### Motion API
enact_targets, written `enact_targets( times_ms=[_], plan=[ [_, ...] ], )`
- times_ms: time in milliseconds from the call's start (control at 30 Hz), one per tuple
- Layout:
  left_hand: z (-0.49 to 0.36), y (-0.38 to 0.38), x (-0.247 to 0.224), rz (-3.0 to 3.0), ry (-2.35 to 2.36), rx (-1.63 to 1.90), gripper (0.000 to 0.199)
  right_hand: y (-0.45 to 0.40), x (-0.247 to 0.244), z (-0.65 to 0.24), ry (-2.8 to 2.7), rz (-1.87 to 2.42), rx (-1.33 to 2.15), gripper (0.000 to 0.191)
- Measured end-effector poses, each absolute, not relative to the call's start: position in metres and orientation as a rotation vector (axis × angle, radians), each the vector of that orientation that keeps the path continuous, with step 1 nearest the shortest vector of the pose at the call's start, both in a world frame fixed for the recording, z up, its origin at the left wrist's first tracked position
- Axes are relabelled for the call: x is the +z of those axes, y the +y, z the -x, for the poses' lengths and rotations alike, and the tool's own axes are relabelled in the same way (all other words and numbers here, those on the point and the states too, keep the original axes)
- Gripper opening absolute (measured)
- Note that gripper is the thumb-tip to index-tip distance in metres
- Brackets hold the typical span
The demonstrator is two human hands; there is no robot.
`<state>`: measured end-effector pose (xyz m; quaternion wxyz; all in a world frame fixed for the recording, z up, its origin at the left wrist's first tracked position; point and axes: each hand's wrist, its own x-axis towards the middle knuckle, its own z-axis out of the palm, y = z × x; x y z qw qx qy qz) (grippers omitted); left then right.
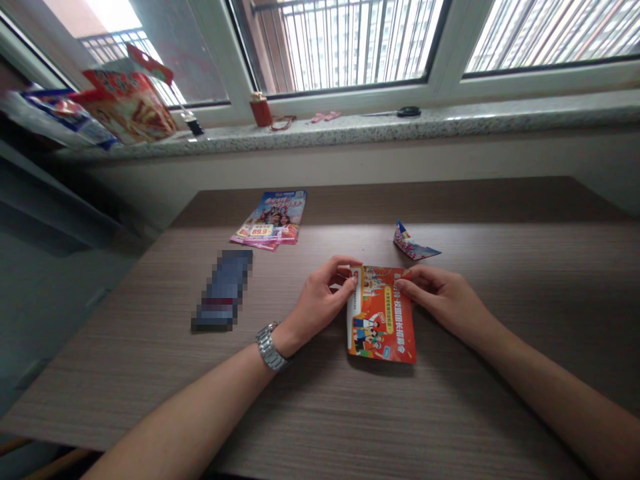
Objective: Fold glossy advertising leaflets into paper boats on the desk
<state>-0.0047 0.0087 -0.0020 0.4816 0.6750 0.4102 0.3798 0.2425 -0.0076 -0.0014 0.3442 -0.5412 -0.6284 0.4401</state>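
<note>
An orange printed flyer [383,320] is held just over the table, its picture side facing up and its left edge showing a pale strip. My left hand [327,291] pinches its upper left edge between thumb and fingers; a metal watch is on that wrist. At the upper right edge, my right hand [440,293] grips the same flyer, thumb on top. Beyond the flyer lies a small folded paper boat [413,244] with a blue and pink print, touched by neither hand.
A stack of flyers [275,220] lies at the back left, with a pixelated dark phone-like rectangle [223,291] nearer me. The granite windowsill [350,133] carries scissors [409,112], a red lighter-like case [261,111] and snack bags [127,103].
</note>
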Motion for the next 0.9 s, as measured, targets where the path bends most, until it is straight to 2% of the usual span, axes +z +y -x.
enact_targets(
  times_ms=[300, 467, 900],
  plan=[
    [0.0034, 0.0091, -0.0008, -1.633, 1.004, 0.963, 0.027, -0.0086, 0.0019, -0.2410, -1.629, 1.400, 1.135, 0.031],
    [0.0034, 0.0115, -0.0020, -1.469, 1.004, 0.946, 0.037, -0.0081, -0.0007, -0.2427, -1.651, 1.370, 1.130, 0.029],
    [0.0063, 0.0134, 0.0000, -1.439, 1.042, 0.926, 0.027, -0.0075, 0.0004, -0.2444, -1.701, 1.402, 1.081, 0.028]
  ],
)
